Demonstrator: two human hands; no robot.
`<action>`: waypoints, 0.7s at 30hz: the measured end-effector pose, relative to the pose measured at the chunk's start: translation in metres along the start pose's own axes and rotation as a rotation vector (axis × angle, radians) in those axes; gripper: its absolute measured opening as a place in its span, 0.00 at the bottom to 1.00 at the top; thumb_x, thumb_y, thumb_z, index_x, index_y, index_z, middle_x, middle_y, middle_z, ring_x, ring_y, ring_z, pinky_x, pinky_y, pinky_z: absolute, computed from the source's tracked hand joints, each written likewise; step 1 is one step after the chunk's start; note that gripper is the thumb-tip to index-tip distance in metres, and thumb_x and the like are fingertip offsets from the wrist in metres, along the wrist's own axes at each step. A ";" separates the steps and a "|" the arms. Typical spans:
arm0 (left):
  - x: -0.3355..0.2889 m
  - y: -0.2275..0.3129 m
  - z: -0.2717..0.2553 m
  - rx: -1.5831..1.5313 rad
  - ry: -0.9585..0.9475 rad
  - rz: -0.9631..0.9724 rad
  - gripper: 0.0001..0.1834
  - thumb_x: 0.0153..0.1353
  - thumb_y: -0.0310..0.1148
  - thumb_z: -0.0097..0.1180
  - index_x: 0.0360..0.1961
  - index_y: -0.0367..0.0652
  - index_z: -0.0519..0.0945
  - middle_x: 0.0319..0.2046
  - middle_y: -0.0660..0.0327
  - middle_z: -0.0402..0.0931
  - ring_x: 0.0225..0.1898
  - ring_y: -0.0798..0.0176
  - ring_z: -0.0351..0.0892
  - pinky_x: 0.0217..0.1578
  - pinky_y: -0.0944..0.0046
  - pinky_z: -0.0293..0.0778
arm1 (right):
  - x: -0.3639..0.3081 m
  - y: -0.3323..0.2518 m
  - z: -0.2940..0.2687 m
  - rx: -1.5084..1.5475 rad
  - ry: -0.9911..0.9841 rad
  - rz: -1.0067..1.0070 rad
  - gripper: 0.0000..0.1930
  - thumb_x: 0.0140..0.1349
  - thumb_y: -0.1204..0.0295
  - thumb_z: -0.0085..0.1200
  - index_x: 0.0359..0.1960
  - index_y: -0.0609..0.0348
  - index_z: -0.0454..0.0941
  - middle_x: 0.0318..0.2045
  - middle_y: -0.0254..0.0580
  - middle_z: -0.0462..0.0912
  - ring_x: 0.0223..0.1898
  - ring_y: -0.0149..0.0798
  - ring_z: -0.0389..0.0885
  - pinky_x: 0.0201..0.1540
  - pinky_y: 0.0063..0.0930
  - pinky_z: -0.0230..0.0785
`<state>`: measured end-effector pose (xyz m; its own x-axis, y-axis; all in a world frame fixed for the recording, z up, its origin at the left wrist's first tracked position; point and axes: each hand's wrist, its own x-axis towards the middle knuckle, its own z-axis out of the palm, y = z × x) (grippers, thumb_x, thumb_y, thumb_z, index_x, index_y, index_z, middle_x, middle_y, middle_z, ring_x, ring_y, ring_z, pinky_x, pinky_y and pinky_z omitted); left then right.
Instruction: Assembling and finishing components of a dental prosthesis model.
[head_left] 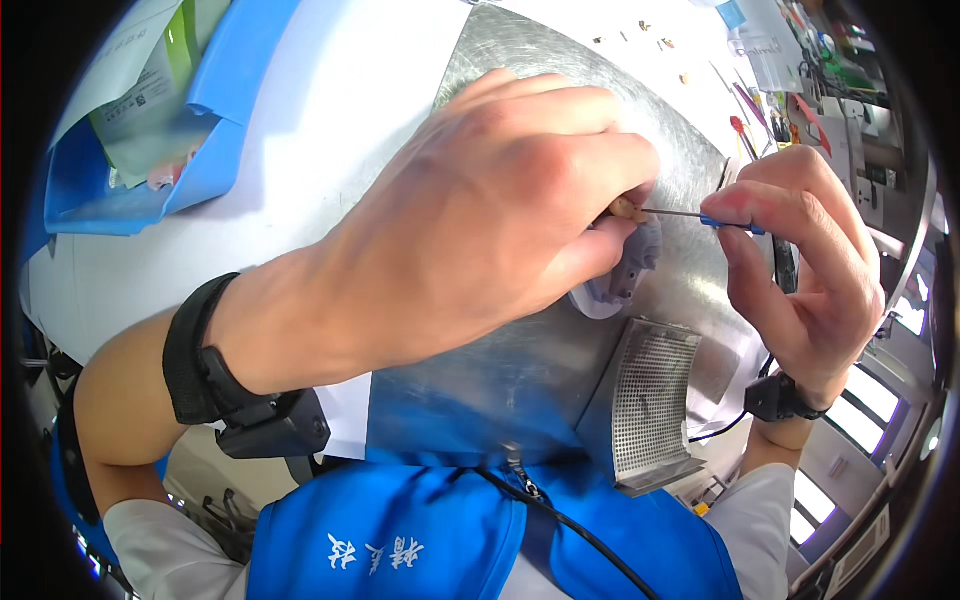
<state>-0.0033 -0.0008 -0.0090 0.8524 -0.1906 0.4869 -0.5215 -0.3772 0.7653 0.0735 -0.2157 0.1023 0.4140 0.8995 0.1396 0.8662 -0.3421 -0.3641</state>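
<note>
My left hand (490, 200) reaches over a metal plate (480, 400), its thumb and forefinger pinched on a small tan, tooth-like piece (626, 208). Most of that piece is hidden by the fingers. Between the thumb and fingertips of my right hand (810, 250) is a small screwdriver (673, 211) with a blue handle and a thin metal shaft. The shaft points left, and its tip meets the tan piece. Just below the left fingertips lies a grey dental model (632, 275) with small holes, partly covered by the left hand.
A curved perforated metal guard (652, 400) stands at the plate's near right edge. At the far left is a blue bin (120, 212) with packets in it. Several slim tools (748, 125) and tiny parts (660, 44) lie at the far right. A black cable hangs in front of me.
</note>
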 end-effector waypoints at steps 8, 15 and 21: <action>-0.013 -0.024 0.007 -0.019 -0.005 -0.015 0.10 0.56 0.24 0.68 0.39 0.40 0.82 0.34 0.59 0.78 0.36 0.54 0.79 0.40 0.57 0.73 | 0.010 0.003 0.029 -0.027 -0.073 0.000 0.11 0.52 0.85 0.64 0.39 0.70 0.84 0.34 0.48 0.84 0.35 0.43 0.82 0.39 0.33 0.74; -0.010 -0.032 0.020 0.040 0.068 0.083 0.12 0.54 0.23 0.71 0.39 0.38 0.83 0.35 0.56 0.80 0.36 0.50 0.80 0.37 0.55 0.75 | 0.010 -0.004 0.037 -0.128 -0.073 0.014 0.10 0.54 0.86 0.67 0.39 0.69 0.85 0.30 0.46 0.83 0.31 0.42 0.82 0.34 0.30 0.73; 0.007 0.003 0.007 -0.058 0.123 0.090 0.11 0.57 0.22 0.70 0.42 0.37 0.84 0.35 0.55 0.80 0.34 0.54 0.81 0.35 0.58 0.75 | 0.009 -0.020 0.002 -0.117 -0.064 0.065 0.09 0.57 0.85 0.67 0.40 0.69 0.85 0.31 0.46 0.85 0.31 0.42 0.84 0.35 0.30 0.74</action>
<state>0.0013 -0.0095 -0.0065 0.7928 -0.1077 0.5998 -0.6001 -0.3095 0.7376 0.0594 -0.2000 0.1094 0.4550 0.8885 0.0587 0.8663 -0.4265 -0.2602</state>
